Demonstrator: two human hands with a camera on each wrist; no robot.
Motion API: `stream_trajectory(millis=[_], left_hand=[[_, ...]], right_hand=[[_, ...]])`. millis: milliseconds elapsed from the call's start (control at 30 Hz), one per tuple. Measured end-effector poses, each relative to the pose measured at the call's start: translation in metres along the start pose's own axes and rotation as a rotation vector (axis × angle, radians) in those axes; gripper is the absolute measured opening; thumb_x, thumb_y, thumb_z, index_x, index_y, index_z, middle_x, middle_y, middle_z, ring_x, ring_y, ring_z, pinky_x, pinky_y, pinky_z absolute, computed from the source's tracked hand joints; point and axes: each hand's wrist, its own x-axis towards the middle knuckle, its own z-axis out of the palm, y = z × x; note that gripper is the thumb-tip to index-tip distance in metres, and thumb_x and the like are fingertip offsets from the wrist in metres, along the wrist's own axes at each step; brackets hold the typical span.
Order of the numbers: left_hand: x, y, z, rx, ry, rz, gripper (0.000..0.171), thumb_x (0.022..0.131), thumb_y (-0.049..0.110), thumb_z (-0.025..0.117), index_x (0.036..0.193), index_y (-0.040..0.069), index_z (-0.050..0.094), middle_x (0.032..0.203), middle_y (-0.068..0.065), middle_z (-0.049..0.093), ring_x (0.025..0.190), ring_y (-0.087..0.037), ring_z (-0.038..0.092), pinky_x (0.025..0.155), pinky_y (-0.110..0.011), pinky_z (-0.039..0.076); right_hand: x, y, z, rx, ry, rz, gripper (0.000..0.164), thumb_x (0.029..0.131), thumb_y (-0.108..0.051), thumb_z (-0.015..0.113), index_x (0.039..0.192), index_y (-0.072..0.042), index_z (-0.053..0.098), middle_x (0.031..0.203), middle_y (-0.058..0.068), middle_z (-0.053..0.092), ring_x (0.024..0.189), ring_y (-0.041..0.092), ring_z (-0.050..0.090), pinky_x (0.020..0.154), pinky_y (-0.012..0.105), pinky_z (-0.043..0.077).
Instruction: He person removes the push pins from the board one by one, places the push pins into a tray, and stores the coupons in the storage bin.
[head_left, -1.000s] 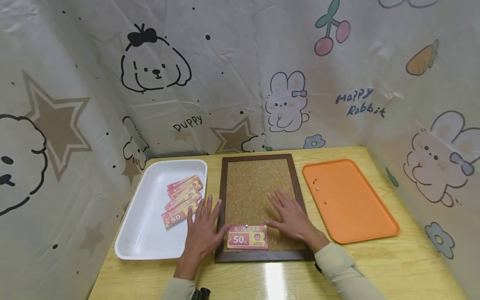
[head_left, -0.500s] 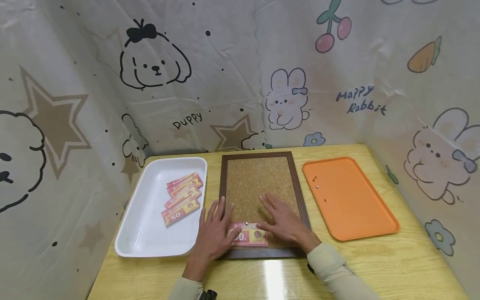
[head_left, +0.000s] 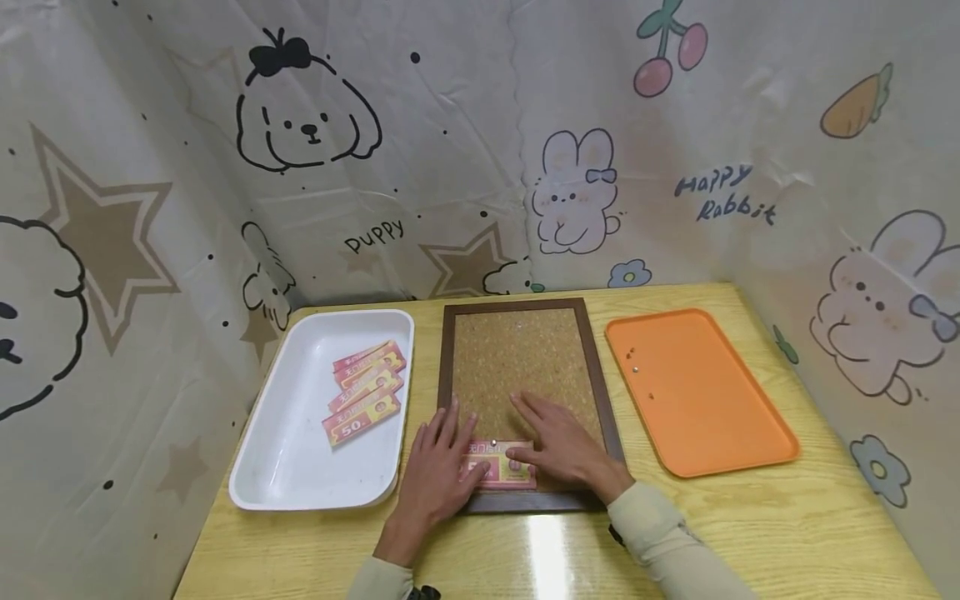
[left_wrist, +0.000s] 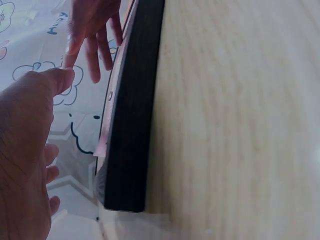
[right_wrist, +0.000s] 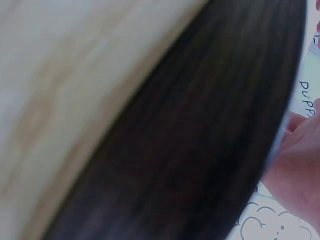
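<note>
A corkboard with a dark brown frame lies on the table, and a pink and yellow coupon lies along its lower edge. A small silver pushpin sits at the coupon's top edge. My left hand is over the board's lower left, fingers extended, its thumb overlapping the coupon in the head view. My right hand is over the lower right with spread fingers, its thumb tip at the coupon's upper right. In the left wrist view a gap shows between my left hand and the frame.
A white tray on the left holds several similar coupons, overlapping one another. To the right stands an orange tray with several tiny pins near its left edge. A printed curtain encloses the table's back and sides.
My left hand has moved right, from the board's left edge to over the coupon's left part. My right hand has shifted slightly left and down, its thumb now overlapping the coupon.
</note>
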Motion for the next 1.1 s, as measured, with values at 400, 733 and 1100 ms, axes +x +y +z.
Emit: stream_trajectory(millis=[400, 733, 1100], left_hand=[[-0.011, -0.001, 0.014, -0.045, -0.012, -0.018, 0.066, 0.092, 0.057, 0.05, 0.149, 0.027, 0.038, 0.159, -0.008, 0.03, 0.145, -0.031, 0.029, 0.115, -0.057, 0.023], [-0.014, -0.003, 0.017, -0.047, 0.003, -0.014, 0.061, 0.092, 0.054, 0.054, 0.146, 0.029, 0.043, 0.156, -0.006, 0.035, 0.142, -0.031, 0.034, 0.113, -0.058, 0.026], [-0.016, -0.002, 0.019, -0.055, -0.023, -0.031, 0.058, 0.092, 0.053, 0.055, 0.145, 0.029, 0.045, 0.152, -0.007, 0.042, 0.141, -0.03, 0.035, 0.112, -0.058, 0.026]], right_hand=[[0.003, -0.006, 0.004, -0.028, -0.057, -0.024, 0.082, 0.09, -0.067, 0.047, 0.155, -0.022, 0.023, 0.158, 0.01, 0.03, 0.145, 0.029, 0.031, 0.116, 0.054, 0.022], [0.007, -0.006, 0.011, -0.084, -0.058, -0.092, 0.076, 0.09, -0.061, 0.052, 0.152, -0.022, 0.032, 0.156, 0.01, 0.034, 0.144, 0.033, 0.032, 0.114, 0.057, 0.024], [0.012, -0.004, 0.017, -0.066, -0.044, -0.169, 0.066, 0.092, -0.053, 0.056, 0.147, -0.02, 0.042, 0.155, 0.009, 0.036, 0.143, 0.031, 0.033, 0.113, 0.056, 0.026]])
